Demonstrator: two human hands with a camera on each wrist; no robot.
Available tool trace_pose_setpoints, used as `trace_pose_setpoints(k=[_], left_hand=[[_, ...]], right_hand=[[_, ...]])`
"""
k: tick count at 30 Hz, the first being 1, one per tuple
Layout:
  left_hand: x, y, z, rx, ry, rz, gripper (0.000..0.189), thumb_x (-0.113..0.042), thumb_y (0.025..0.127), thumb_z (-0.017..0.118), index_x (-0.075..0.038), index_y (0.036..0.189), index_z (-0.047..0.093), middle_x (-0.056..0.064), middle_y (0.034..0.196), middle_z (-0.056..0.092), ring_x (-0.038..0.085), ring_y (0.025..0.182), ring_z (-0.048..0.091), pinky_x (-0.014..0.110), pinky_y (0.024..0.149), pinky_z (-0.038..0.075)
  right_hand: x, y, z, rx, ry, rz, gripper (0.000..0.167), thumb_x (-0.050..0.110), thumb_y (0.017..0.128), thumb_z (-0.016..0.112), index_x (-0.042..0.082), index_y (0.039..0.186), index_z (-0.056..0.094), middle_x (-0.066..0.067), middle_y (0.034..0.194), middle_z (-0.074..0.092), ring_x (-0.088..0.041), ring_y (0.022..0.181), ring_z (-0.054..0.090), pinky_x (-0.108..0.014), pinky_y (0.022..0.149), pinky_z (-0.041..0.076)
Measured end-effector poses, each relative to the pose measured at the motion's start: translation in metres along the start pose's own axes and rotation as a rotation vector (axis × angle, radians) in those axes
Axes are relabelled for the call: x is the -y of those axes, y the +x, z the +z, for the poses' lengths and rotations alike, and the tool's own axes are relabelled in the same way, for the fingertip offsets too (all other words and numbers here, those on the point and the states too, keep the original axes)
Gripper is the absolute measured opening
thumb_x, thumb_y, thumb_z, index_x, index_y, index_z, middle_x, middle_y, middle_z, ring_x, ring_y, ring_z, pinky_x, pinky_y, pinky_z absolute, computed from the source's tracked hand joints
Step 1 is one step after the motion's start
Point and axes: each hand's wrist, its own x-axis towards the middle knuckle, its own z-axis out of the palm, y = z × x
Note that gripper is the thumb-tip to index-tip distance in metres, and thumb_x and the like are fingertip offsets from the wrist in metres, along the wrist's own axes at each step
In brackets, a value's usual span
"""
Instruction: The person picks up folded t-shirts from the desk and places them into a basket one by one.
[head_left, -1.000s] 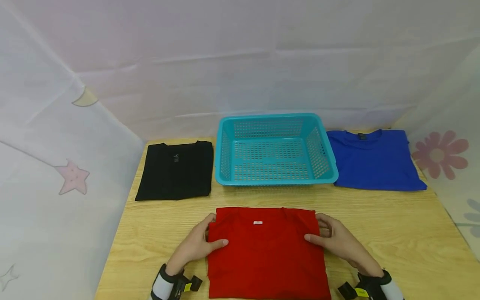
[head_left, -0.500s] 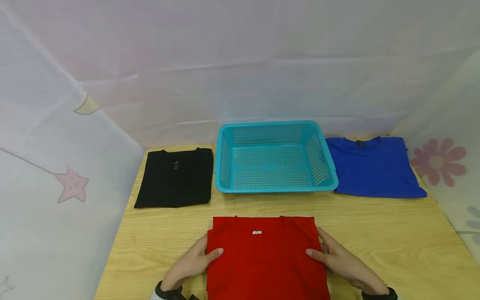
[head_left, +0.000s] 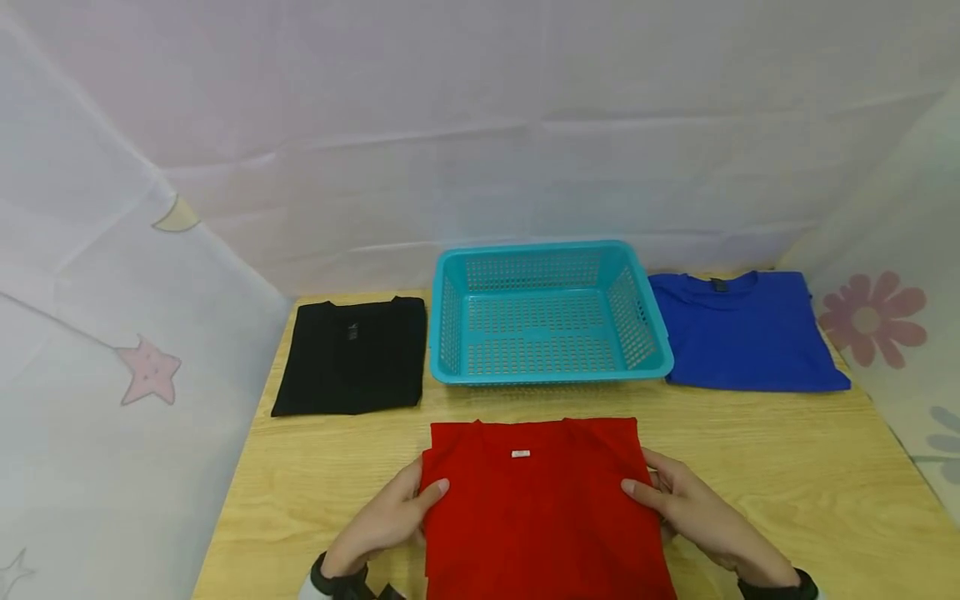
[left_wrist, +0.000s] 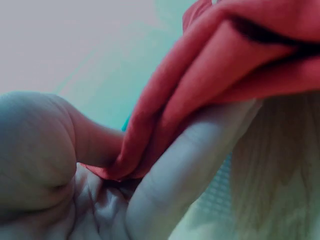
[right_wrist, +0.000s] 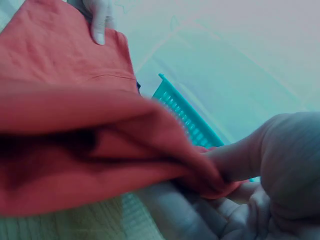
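Observation:
A folded red T-shirt [head_left: 536,517] with a small white neck label lies between my two hands at the front of the table. At its left edge my left hand [head_left: 390,517] grips the fabric, thumb on top and fingers underneath. My right hand [head_left: 690,508] holds the right edge the same way. Seen from the left wrist, the red T-shirt's layered edge [left_wrist: 165,105] is pinched, with wood visible below it. The right wrist view shows the shirt's folds [right_wrist: 135,135] sagging from the right hand and off the table there. The fingers under the cloth are partly hidden.
A turquoise plastic basket [head_left: 551,377] with nothing in it stands at the back middle of the wooden table [head_left: 300,492]. To its left lies a folded black T-shirt [head_left: 348,367]. A folded blue T-shirt [head_left: 750,342] touches its right side. White cloth walls [head_left: 480,125] enclose the back and sides.
The view has tilted up, shifting everything lower in it. Both hands have tightened around the red T-shirt's edges and raised it slightly, bringing its top edge nearer the basket.

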Motion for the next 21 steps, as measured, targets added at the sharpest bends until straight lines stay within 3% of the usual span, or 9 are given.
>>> trace_pose_setpoints(k=[2,4,10,16,21], left_hand=[[-0.006,0.0,0.0,-0.002,0.0,-0.003,0.046,-0.028,0.109,0.047,-0.007,0.148,0.034,0.016,0.091,0.071,0.028,0.06,0.07,0.048,0.056,0.059],[-0.012,-0.001,0.0,-0.014,0.013,-0.006,0.045,-0.029,0.109,0.047,-0.007,0.147,0.035,0.015,0.089,0.071,0.028,0.058,0.068,0.052,0.056,0.058],[-0.029,-0.001,-0.003,-0.022,0.046,0.021,0.04,-0.029,0.109,0.046,-0.007,0.142,0.04,0.016,0.09,0.071,0.03,0.06,0.069,0.047,0.058,0.059],[-0.045,-0.003,-0.01,-0.002,-0.014,0.01,0.043,-0.027,0.108,0.049,-0.006,0.144,0.036,0.017,0.102,0.07,0.03,0.074,0.073,0.046,0.061,0.061],[-0.058,0.0,-0.02,0.008,-0.024,0.022,0.044,-0.028,0.108,0.049,-0.006,0.144,0.037,0.018,0.104,0.07,0.032,0.076,0.073,0.042,0.059,0.061]], right_hand=[[0.004,0.0,0.0,-0.005,-0.007,-0.013,0.068,0.021,0.107,0.05,-0.008,0.157,0.013,-0.023,0.112,0.072,-0.03,0.077,0.074,-0.042,0.057,0.061],[0.009,-0.001,-0.001,-0.008,-0.01,-0.017,0.069,0.021,0.108,0.05,-0.009,0.157,0.012,-0.023,0.112,0.072,-0.031,0.078,0.074,-0.046,0.059,0.061],[0.024,-0.006,-0.004,-0.029,-0.04,-0.032,0.067,0.02,0.108,0.05,-0.011,0.155,0.014,-0.02,0.109,0.073,-0.033,0.08,0.075,-0.051,0.062,0.061],[0.039,-0.012,-0.01,-0.015,-0.057,-0.044,0.061,0.02,0.109,0.046,-0.012,0.153,0.018,-0.018,0.106,0.075,-0.033,0.081,0.075,-0.051,0.064,0.061],[0.056,-0.017,-0.017,-0.007,-0.074,-0.054,0.05,0.018,0.11,0.043,-0.013,0.145,0.028,-0.017,0.103,0.076,-0.033,0.081,0.075,-0.05,0.066,0.061]])
